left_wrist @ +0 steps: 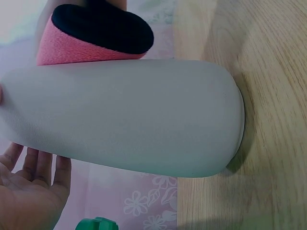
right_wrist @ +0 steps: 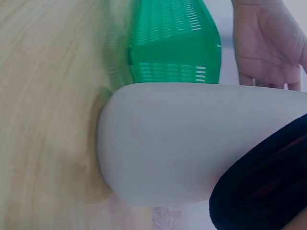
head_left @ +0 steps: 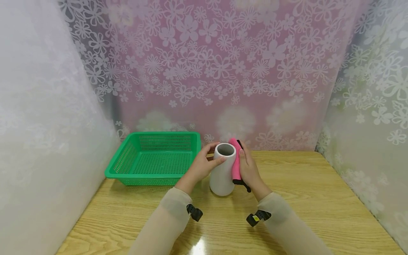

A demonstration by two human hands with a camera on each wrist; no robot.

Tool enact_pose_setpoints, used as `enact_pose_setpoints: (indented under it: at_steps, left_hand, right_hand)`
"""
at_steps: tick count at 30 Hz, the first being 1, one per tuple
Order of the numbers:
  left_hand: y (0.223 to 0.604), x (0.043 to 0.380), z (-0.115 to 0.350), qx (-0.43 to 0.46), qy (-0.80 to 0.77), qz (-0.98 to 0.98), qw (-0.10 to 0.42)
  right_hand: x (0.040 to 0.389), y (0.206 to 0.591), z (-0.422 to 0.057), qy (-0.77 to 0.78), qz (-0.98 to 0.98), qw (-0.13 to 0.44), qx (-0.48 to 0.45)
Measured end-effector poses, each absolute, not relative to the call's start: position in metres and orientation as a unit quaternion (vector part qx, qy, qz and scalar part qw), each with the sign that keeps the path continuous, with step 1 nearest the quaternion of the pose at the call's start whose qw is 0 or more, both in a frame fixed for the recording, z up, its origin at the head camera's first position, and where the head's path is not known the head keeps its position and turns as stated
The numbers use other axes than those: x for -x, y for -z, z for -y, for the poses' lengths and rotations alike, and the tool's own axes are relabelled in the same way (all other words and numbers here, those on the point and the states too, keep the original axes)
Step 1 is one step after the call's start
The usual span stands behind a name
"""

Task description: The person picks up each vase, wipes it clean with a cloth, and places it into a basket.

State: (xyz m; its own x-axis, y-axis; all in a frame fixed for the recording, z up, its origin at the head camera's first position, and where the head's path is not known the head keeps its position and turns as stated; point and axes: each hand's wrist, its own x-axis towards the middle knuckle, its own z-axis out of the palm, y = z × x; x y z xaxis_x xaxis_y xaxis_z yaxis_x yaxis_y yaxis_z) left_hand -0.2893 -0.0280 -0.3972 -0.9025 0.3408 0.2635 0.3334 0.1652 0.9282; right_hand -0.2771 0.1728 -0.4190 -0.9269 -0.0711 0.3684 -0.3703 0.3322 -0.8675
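Observation:
A white, smooth vase (head_left: 222, 180) with a round open mouth stands upright on the wooden table, tapering toward its top. My left hand (head_left: 201, 163) grips it near the rim, thumb in front and fingers around the far left side. Against the vase's right side, my right hand (head_left: 249, 168) holds a folded pink cloth (head_left: 236, 168) with black edging. In the left wrist view the vase (left_wrist: 129, 115) fills the middle, and the cloth (left_wrist: 67, 51) touches its side. The right wrist view shows the cloth's dark edge (right_wrist: 254, 187) over part of the vase (right_wrist: 177, 139).
A green plastic basket (head_left: 149, 176) with perforated walls stands left of the vase, close to my left forearm. The wooden table (head_left: 293, 202) extends to the right and front. Flower-patterned curtains (head_left: 223, 71) enclose the back and sides. A black strap device sits on each wrist.

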Motion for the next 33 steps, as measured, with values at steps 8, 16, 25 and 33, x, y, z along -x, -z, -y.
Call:
enact_pose_setpoints:
  at_steps: [8,16,25,33]
  left_hand:
    - [0.395,0.288,0.028,-0.224,-0.607,-0.763,0.002]
    - [0.397,0.286,0.029,-0.218,-0.608,-0.763,-0.004]
    - [0.395,0.286,0.029,-0.219,-0.612,-0.76,-0.003]
    - [0.374,0.267,0.03,-0.223,-0.605,-0.764,0.002]
  right_hand:
    - [0.277,0.427,-0.172,-0.549,0.821,0.11,-0.11]
    - [0.278,0.439,-0.174,-0.522,0.845,0.085,-0.082]
    - [0.28,0.451,-0.176,-0.492,0.867,0.053,-0.062]
    - [0.281,0.463,-0.178,-0.46,0.885,0.038,-0.055]
